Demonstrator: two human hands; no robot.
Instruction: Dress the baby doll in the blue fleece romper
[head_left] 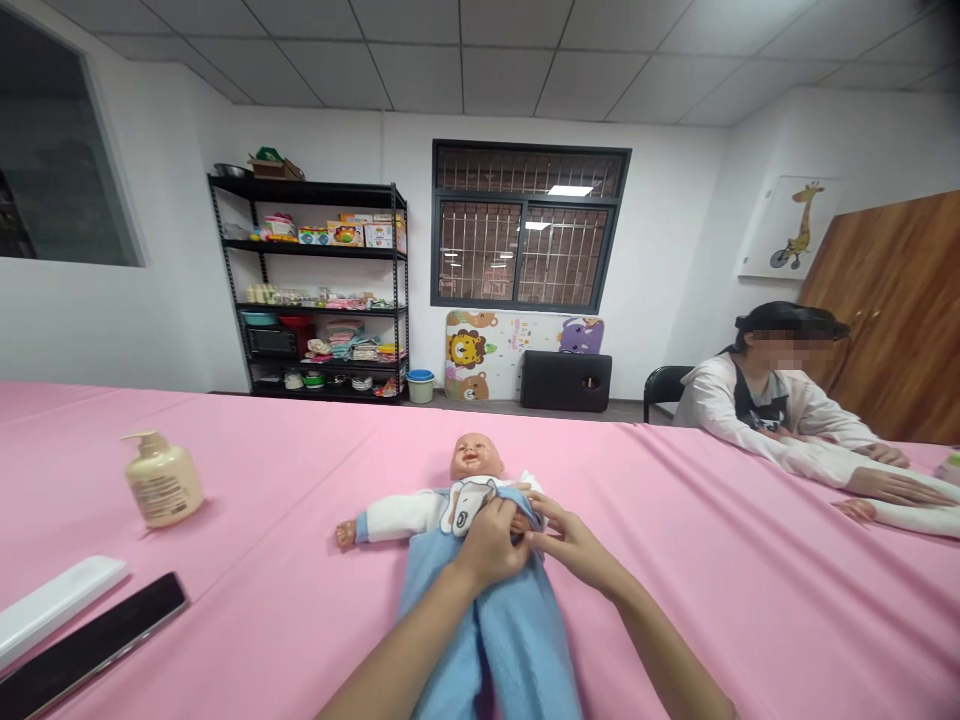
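Note:
A baby doll (477, 456) lies on its back on the pink-covered table, its head away from me. It wears a blue and white outfit (517, 630) with an animal face on the chest. My left hand (493, 545) is closed on the doll's chest, gripping the cloth close to the doll's small hand. At the side of the chest, my right hand (574, 545) has its thumb and fingers curled round the bunched blue and white sleeve. One doll arm (405, 515) stretches out to the left in its white sleeve; the other is bent and partly hidden by my fingers.
A cream pump bottle (163, 482), a white case (60, 605) and a black phone (97, 640) lie on the left of the pink cloth (285, 620). On the right, a person (780, 400) sits with hands on another doll. Behind stands a loaded shelf (315, 248).

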